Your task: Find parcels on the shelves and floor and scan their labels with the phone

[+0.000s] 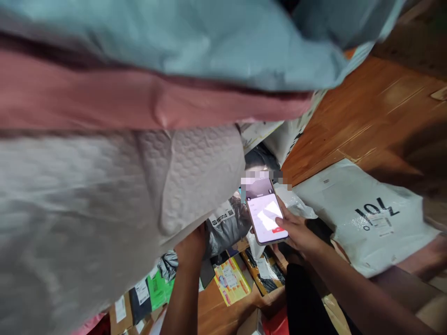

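Note:
My right hand (295, 225) is closed round a smartphone (265, 214), its thumb on the lower part of the lit screen. The screen shows a white panel with a red button. Just left of the phone is a grey plastic parcel (226, 232) with a white label (221, 214) bearing a code. My left hand (193, 242) is against the left side of this parcel; its fingers are hidden, so I cannot tell how they are bent. A large white bubble mailer (202, 181) overhangs my left hand in the foreground.
A pink package (157, 104) and a light blue package (209, 46) are stacked above the mailer, close to my view. On the right lies a white bag (349, 214) with black lettering. Below sit a yellow box (232, 281), a green packet (160, 288) and several labelled parcels on the wooden floor (209, 307).

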Motion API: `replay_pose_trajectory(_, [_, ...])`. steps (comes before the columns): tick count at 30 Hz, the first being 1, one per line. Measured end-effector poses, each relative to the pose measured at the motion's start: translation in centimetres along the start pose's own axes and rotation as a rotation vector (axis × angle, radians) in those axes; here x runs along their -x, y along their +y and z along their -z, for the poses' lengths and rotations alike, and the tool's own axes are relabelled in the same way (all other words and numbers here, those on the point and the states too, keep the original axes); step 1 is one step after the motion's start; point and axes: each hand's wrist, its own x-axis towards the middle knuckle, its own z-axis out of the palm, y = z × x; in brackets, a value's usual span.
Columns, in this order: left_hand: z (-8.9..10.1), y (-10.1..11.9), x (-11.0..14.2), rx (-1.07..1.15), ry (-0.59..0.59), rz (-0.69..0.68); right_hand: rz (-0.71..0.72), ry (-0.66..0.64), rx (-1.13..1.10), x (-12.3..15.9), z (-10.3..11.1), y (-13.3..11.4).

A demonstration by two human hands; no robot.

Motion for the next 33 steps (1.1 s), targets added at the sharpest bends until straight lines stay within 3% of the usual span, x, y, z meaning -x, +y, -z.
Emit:
replay_pose_trajectory(5, [-0.3,-1.3,2.9,-0.104,0.100,0.036,-0.002,-0.057,0.043,3.6,-4.3,-0.5])
replay_pose_trajectory(8, [0.4,-1.3,3.1,-0.117,0.096,0.005,0.005,-0.139,0.151,5.1,-7.5,-1.2])
replay_pose_trajectory(14, [2.0,-0.8,2.9,-0.093,0.058,0.034,-0.051,-0.112,0.251,6.3,-12.1,-2.0])
replay_pose_trajectory(25, [3.0,-0.8,2.3,0.023,0.024,0.108,-0.134,-0.181,0.243,7.0,-14.2,-1.6])
replay_pose_trajectory(33, [3.3,-1.0,2.4,0.084,0.024,0.127,-0.160,-0.169,0.214,7.1,-14.6,-1.5])
